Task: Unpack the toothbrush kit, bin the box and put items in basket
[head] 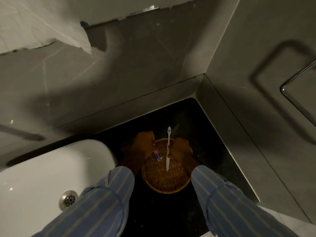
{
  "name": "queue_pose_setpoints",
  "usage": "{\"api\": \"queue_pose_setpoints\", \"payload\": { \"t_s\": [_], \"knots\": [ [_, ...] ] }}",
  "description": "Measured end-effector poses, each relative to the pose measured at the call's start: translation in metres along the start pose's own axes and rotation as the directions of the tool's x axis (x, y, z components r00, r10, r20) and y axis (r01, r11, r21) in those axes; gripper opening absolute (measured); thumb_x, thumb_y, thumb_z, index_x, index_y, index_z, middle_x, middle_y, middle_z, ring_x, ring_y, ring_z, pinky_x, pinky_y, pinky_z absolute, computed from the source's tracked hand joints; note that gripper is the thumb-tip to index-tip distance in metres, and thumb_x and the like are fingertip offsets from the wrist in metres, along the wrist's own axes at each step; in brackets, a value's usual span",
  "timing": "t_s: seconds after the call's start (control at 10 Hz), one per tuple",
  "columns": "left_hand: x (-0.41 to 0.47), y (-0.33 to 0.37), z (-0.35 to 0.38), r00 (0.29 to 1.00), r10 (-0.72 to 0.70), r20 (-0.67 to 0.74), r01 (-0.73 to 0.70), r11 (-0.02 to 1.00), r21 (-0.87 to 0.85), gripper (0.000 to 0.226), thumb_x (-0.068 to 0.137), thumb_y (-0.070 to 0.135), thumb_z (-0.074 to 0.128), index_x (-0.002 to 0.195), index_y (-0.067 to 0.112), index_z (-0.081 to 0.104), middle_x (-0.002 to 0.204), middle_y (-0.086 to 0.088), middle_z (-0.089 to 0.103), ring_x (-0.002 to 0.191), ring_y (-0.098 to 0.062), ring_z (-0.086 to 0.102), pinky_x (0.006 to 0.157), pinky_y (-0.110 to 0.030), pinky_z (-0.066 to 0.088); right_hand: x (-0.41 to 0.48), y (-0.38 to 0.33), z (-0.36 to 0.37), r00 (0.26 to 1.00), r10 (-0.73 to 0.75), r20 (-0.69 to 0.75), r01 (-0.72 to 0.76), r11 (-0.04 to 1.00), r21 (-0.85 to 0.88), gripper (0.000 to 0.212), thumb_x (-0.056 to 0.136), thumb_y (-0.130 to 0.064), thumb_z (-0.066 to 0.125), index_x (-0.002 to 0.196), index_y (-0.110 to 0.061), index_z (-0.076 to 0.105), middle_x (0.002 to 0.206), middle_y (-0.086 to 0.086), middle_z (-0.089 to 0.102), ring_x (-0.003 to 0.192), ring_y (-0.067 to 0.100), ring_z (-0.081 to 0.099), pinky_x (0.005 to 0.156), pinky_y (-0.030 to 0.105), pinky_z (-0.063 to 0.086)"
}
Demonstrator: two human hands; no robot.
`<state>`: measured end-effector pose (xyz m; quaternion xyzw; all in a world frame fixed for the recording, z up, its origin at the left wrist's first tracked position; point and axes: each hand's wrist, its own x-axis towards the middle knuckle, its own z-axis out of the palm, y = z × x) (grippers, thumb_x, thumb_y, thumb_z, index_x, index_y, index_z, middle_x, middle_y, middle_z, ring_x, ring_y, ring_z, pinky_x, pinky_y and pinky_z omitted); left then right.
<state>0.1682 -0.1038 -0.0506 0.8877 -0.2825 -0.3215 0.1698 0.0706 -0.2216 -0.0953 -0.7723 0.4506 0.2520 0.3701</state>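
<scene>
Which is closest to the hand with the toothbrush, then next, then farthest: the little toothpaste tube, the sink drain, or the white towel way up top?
From the right hand:
1. Toothpaste tube, just left, over the basket.
2. Sink drain, lower left, in the white sink.
3. White towel, far upper left.

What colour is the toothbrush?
White, with a bluish bristle head; the toothbrush shows best in the head view.
</scene>
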Motion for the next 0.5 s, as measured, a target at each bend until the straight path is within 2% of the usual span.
{"api": "queue_pose_setpoints", "payload": {
  "t_s": [0.1,0.2,0.3,0.4,0.5],
  "knots": [
    [0.000,-0.003,0.001,1.000,0.002,0.008,-0.002,1.000,0.015,0.013,0.085,0.013,0.071,0.096,0.006,0.067,0.100,-0.013,0.067,0.090,-0.026,0.065,0.082,-0.042,0.057,0.002,0.004,0.004,1.000,-0.019,-0.006,0.019,1.000,-0.018,0.015,0.093,-0.020,0.063,0.103,-0.008,0.066,0.108,0.009,0.068,0.068,0.009,0.054,0.055,0.018,0.043],
    [-0.001,-0.004,0.002,1.000,0.011,0.014,-0.012,1.000,0.028,0.013,0.086,0.014,0.070,0.097,0.007,0.067,0.101,-0.013,0.067,0.091,-0.026,0.065,0.084,-0.043,0.057,-0.002,0.003,0.000,1.000,-0.026,0.005,0.026,0.998,0.054,0.016,0.092,-0.018,0.065,0.104,-0.008,0.067,0.108,0.009,0.069,0.084,0.016,0.065,0.071,0.025,0.056],
    [-0.006,-0.003,0.000,1.000,-0.018,0.018,0.018,1.000,0.021,0.014,0.087,0.017,0.069,0.099,0.010,0.067,0.101,-0.010,0.067,0.091,-0.024,0.065,0.083,-0.042,0.058,-0.014,0.005,-0.004,1.000,-0.005,0.016,0.003,0.986,0.167,0.018,0.095,-0.023,0.061,0.103,-0.009,0.068,0.106,0.011,0.071,0.092,0.021,0.070,0.083,0.033,0.059],
    [-0.009,-0.001,-0.003,1.000,-0.029,0.008,0.028,0.999,0.027,0.016,0.087,0.020,0.070,0.100,0.011,0.068,0.101,-0.010,0.068,0.090,-0.024,0.065,0.083,-0.040,0.058,-0.028,0.007,-0.016,0.999,-0.029,-0.022,0.033,0.985,0.171,0.021,0.096,-0.024,0.059,0.100,-0.006,0.069,0.103,0.014,0.072,0.090,0.024,0.071,0.071,0.026,0.059],
    [-0.021,0.003,-0.008,0.999,-0.020,-0.034,0.020,1.000,0.024,0.023,0.087,0.024,0.070,0.105,0.009,0.067,0.107,-0.011,0.068,0.096,-0.027,0.065,0.085,-0.038,0.055,-0.066,0.010,-0.054,0.977,-0.114,-0.180,0.170,0.926,0.337,0.014,0.095,-0.021,0.058,0.091,-0.017,0.071,0.095,0.011,0.073,0.084,0.022,0.073,0.065,0.027,0.061]
  ]
}}
